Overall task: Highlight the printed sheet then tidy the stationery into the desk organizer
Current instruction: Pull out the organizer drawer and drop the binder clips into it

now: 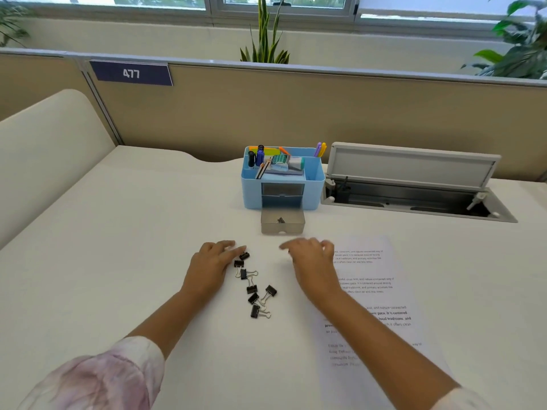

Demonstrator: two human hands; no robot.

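Several black binder clips (252,284) lie scattered on the white desk between my hands. My left hand (211,264) rests flat beside them, its fingertips touching the topmost clip (244,256). My right hand (310,258) hovers blurred above the desk with relaxed fingers, holding nothing, at the left edge of the printed sheet (379,294). The blue desk organizer (282,177) stands behind, filled with markers, pens and sticky notes. Its grey drawer (282,222) is pulled out onto the desk and holds one binder clip (280,221).
An open cable hatch (414,187) with a raised lid sits to the right of the organizer. A beige partition with a "477" sign (131,73) runs along the desk's back. A cream chair back (44,149) rises at the left.
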